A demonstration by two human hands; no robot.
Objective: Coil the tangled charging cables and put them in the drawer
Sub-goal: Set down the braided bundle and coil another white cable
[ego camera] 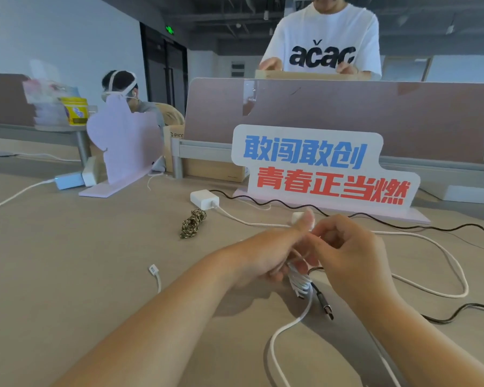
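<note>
My left hand (pixel 274 252) grips a bundle of coiled white cable (pixel 299 283) above the desk's middle. Its thumb points up. My right hand (pixel 349 250) pinches a strand of the same white cable at the top of the bundle. A loose length of that cable (pixel 277 339) hangs down and loops toward the near edge. A black cable with a metal plug (pixel 326 305) dangles beside the bundle. Another white cable (pixel 456 275) loops across the desk at right. No drawer is in view.
A white charger (pixel 203 198) lies behind my hands, with a coiled braided cord (pixel 192 222) beside it. A loose white plug end (pixel 154 270) lies at left. A wavy black cable (pixel 403 224) runs before a standing slogan sign (pixel 319 169). Two other people work beyond the divider.
</note>
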